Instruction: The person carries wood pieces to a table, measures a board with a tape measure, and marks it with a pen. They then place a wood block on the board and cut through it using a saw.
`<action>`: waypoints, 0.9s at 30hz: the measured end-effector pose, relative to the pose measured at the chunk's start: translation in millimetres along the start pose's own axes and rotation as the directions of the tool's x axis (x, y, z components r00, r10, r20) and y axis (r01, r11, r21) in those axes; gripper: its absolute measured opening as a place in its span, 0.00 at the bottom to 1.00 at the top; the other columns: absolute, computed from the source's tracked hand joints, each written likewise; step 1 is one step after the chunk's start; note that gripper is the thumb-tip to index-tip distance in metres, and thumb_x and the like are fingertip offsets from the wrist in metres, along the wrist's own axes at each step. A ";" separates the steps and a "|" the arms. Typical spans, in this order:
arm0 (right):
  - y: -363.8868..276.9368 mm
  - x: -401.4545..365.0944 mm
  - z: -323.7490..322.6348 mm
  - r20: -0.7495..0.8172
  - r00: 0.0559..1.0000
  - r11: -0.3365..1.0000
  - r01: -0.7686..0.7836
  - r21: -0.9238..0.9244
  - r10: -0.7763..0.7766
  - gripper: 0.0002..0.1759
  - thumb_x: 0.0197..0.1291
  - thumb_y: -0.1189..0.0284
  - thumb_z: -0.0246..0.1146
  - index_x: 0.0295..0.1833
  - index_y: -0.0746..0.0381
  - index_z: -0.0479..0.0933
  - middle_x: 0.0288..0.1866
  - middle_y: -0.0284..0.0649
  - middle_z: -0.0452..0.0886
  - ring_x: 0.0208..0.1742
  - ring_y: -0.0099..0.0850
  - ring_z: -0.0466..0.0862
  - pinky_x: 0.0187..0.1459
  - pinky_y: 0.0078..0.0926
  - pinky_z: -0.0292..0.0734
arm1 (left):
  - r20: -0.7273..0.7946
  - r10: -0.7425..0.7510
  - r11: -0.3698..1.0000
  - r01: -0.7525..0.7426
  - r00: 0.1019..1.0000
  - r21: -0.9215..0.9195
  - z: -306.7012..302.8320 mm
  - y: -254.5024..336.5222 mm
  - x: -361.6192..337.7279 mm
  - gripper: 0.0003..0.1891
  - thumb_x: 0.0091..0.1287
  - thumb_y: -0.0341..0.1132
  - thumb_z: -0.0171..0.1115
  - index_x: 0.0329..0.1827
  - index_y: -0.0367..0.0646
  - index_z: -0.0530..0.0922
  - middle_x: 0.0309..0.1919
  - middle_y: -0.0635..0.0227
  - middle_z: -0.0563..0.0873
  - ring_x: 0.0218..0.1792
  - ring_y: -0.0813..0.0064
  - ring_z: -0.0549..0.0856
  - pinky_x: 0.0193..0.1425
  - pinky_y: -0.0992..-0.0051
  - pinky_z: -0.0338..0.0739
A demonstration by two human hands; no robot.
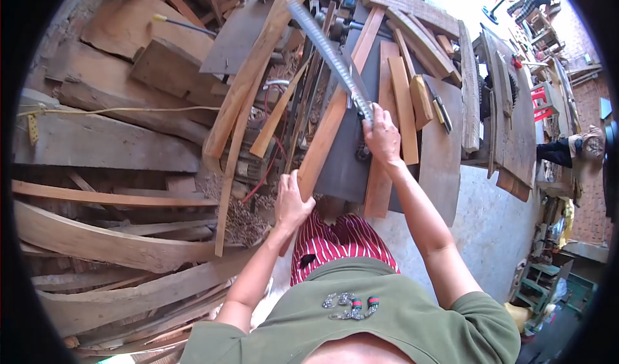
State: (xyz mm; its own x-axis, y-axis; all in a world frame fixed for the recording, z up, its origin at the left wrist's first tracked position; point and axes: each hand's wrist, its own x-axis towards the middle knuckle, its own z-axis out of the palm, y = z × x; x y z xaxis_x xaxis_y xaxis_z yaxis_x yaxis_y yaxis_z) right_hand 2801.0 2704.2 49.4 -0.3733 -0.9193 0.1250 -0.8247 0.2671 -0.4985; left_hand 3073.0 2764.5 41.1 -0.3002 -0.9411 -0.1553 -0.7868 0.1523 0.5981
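Note:
My right hand [382,137] is closed around the near end of a long grey metal rasp [327,51], which slants up and away to the left over the workbench [445,151]. My left hand [291,203] grips the near end of a long reddish wooden plank [338,103] that lies lengthwise on the bench under the rasp. The far end of the plank reaches toward the clutter at the top.
Several wooden strips [403,99] lie on the bench to the right of the plank. A heap of planks and curved boards [109,235] fills the left side. A yellow cord [116,110] crosses it. Another person [570,150] is at the right edge.

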 end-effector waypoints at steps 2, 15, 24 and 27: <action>-7.9 11.8 8.4 -0.016 0.999 0.992 0.045 -0.121 -0.047 0.33 0.58 0.66 0.68 0.66 0.67 0.66 0.52 0.48 0.73 0.49 0.48 0.83 0.44 0.44 0.83 | 0.021 -0.049 0.997 0.050 0.999 -0.057 7.9 5.6 -2.0 0.41 0.49 0.36 0.70 0.68 0.38 0.62 0.54 0.52 0.72 0.57 0.47 0.78 0.61 0.56 0.76; 1.9 52.5 14.6 0.206 0.974 0.995 -0.101 0.020 0.095 0.23 0.50 0.67 0.66 0.51 0.66 0.74 0.51 0.54 0.77 0.52 0.52 0.83 0.54 0.43 0.79 | 0.031 -0.142 0.984 0.144 0.989 -0.108 -41.4 -37.0 -46.9 0.34 0.47 0.43 0.70 0.60 0.43 0.74 0.48 0.52 0.86 0.50 0.52 0.86 0.55 0.59 0.81; 15.1 13.9 1.0 0.092 0.995 0.856 -0.073 0.511 0.030 0.21 0.52 0.74 0.60 0.55 0.64 0.75 0.39 0.43 0.81 0.42 0.36 0.83 0.48 0.32 0.77 | -0.285 -0.198 0.980 0.187 0.938 -0.064 -112.3 -103.5 -81.6 0.32 0.49 0.38 0.69 0.60 0.41 0.74 0.45 0.50 0.86 0.47 0.50 0.86 0.52 0.58 0.80; 26.3 16.5 14.8 0.096 0.991 0.866 -0.124 0.485 0.088 0.17 0.54 0.71 0.59 0.49 0.65 0.75 0.37 0.45 0.81 0.40 0.40 0.82 0.47 0.35 0.76 | -0.392 -0.063 0.991 0.105 0.918 0.087 -134.3 -143.6 -7.5 0.34 0.50 0.38 0.68 0.63 0.37 0.73 0.50 0.47 0.84 0.52 0.49 0.84 0.57 0.58 0.78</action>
State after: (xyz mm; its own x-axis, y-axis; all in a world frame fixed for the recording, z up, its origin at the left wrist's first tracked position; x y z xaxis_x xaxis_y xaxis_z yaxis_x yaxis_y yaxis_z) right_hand 2779.5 2691.9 25.7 -0.4016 -0.9158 -0.0027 -0.4619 0.2051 -0.8629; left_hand 3260.7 2709.2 62.0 -0.0147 -0.9917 0.1277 -0.8579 0.0781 0.5078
